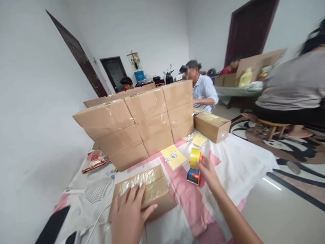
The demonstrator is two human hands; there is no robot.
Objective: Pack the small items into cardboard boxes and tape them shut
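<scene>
My left hand (133, 206) lies on top of a closed cardboard box (158, 189), fingers spread across its clear-taped upper face. To the right, the fingers of my right hand (208, 168) close on a tape dispenser (194, 177). The dispenser has a blue and orange body and carries a yellow roll of tape (194, 157). It is just over the cloth; I cannot tell whether it touches. A yellow printed patch (174, 157) of the cloth shows beyond it.
A wall of stacked cardboard boxes (152, 118) stands at the back of the cloth-covered table (238, 159). Another box (213, 125) sits at its right. A red snack packet (95, 161) and a white fan grille (99, 191) are on the left. Other people sit beyond and at right.
</scene>
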